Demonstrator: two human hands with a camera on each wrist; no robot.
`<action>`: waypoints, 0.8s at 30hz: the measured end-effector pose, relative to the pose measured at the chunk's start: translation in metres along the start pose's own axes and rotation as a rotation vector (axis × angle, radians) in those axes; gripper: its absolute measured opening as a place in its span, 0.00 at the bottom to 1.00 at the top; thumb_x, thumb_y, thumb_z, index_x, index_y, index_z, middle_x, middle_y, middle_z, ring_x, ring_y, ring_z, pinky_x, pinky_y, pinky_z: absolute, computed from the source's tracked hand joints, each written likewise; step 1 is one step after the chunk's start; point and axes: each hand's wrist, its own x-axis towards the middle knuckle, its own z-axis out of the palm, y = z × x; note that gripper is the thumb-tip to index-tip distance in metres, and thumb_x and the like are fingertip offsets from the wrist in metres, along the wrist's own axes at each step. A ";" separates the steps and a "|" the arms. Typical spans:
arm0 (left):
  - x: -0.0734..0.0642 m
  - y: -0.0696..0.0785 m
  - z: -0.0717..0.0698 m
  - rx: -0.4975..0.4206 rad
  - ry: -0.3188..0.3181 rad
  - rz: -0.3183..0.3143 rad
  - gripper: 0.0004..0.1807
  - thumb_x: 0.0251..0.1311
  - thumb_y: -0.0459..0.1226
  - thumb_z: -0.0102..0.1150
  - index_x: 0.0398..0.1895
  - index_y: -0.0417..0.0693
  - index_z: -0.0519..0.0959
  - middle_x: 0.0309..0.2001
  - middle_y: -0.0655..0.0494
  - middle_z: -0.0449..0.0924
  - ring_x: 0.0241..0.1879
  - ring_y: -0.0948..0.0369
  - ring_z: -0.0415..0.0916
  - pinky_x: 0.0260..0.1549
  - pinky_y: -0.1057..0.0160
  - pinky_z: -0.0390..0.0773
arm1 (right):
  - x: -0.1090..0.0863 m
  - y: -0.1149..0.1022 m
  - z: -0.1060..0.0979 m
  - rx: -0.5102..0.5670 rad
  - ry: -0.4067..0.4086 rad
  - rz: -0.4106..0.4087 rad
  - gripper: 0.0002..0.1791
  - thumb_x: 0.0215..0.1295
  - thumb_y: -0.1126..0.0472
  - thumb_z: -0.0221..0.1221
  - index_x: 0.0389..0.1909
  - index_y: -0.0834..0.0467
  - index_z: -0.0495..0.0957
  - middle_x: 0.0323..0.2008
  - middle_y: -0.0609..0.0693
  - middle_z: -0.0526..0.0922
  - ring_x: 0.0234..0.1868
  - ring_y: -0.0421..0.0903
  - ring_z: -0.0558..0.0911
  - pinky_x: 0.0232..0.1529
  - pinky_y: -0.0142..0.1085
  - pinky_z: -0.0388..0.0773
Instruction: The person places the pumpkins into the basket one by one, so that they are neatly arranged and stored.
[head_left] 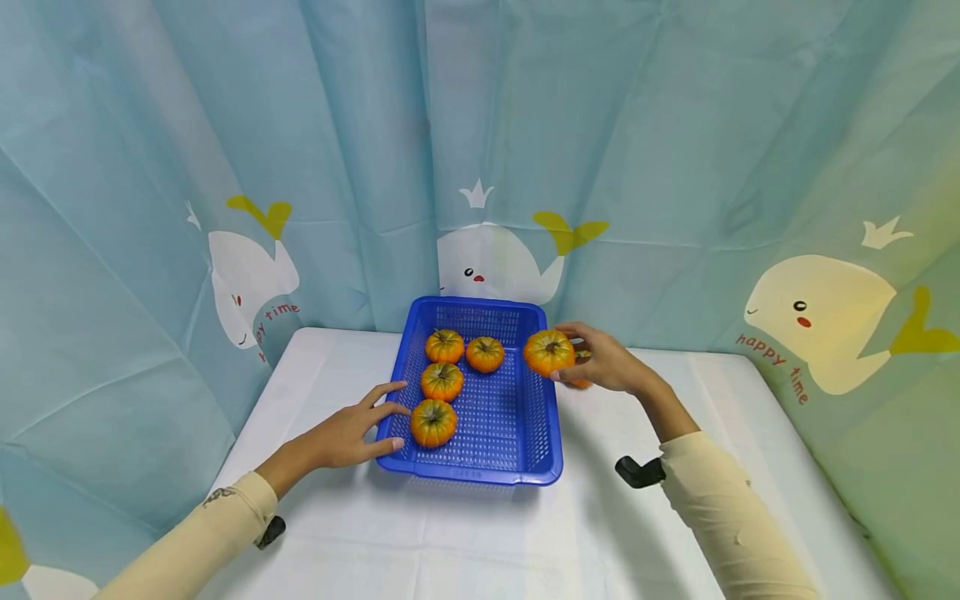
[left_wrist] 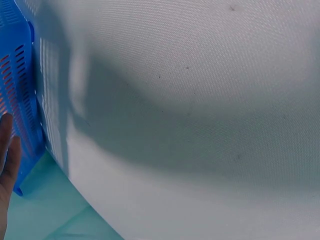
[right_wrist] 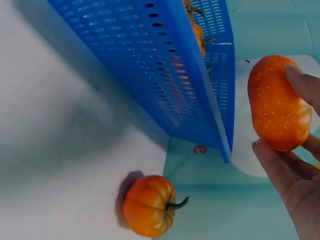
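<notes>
A small orange pumpkin (head_left: 549, 352) is gripped between the thumb and fingers of my right hand (head_left: 606, 360), raised at the right rim of the blue plastic basket (head_left: 480, 477). The right wrist view shows the same pumpkin (right_wrist: 278, 103) from its smooth side, apart from the basket wall. Inside the basket sit several more pumpkins, including one at the near left (head_left: 433, 423) and one toward the middle (head_left: 485, 354). My left hand (head_left: 347, 433) rests at the basket's left rim with its fingers spread, the fingertips right by the near-left pumpkin.
Another pumpkin (right_wrist: 150, 206) with a green stem lies on the white table (head_left: 465, 550), just right of the basket and partly behind my right hand in the head view. A blue curtain (head_left: 637, 167) with whale prints hangs behind and at the sides.
</notes>
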 end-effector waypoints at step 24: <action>0.001 -0.001 0.003 -0.001 -0.004 -0.004 0.28 0.68 0.59 0.54 0.67 0.61 0.72 0.80 0.58 0.45 0.53 0.51 0.80 0.51 0.43 0.81 | 0.039 -0.007 0.035 -0.041 -0.121 0.069 0.45 0.56 0.56 0.73 0.72 0.61 0.63 0.62 0.65 0.72 0.60 0.61 0.75 0.63 0.54 0.76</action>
